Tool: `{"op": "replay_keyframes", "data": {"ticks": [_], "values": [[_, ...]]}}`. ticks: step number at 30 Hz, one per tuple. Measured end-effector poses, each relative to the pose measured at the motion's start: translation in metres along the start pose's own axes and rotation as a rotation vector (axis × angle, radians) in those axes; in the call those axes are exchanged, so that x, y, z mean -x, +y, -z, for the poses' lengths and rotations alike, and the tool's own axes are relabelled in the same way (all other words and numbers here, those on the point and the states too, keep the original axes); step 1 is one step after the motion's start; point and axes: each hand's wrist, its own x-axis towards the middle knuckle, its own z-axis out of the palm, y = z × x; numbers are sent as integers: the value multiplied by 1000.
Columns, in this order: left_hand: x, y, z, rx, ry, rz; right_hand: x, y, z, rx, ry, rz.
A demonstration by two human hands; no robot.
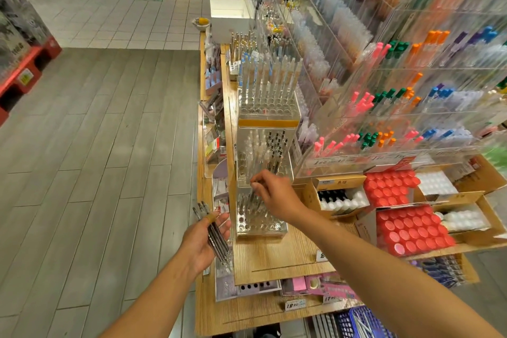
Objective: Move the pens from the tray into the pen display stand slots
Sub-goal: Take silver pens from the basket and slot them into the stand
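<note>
A clear acrylic pen display stand (262,217) with rows of round slots rises in tiers on the wooden counter. My left hand (204,239) grips a bundle of dark clear-barrelled pens (215,236) just left of the stand's lowest tier. My right hand (274,195) reaches over the lower tiers and pinches a single pen (253,195) that points down toward the slots. Dark-tipped pens (277,143) stand in the middle tier. The tray is not in view.
Wooden counter (274,258) edges onto grey plank floor at left. Cardboard boxes of red-capped bottles (406,228) and white bottles sit to the right. A tall acrylic wall of coloured pens (397,96) stands behind. A blue basket (356,324) lies below.
</note>
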Motion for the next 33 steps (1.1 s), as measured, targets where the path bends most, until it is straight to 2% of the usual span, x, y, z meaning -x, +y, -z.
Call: {"op": "replay_keyframes", "data": {"ticks": [6,11,21,28,33], "values": [[5,-1,-4,-60,-27,-13,-1,16,-13,55,-20,-68],[11,0,-6,-121,-40,-13,-4,13,-21,235,-87,21],[14,-2,-5,-206,-51,-4,-10,12,-28,433,-74,7],[18,-4,-5,-178,-46,-13,-7,9,-34,520,-104,160],[20,-7,-3,-182,-37,-22,-7,7,-33,632,-204,320]]}}
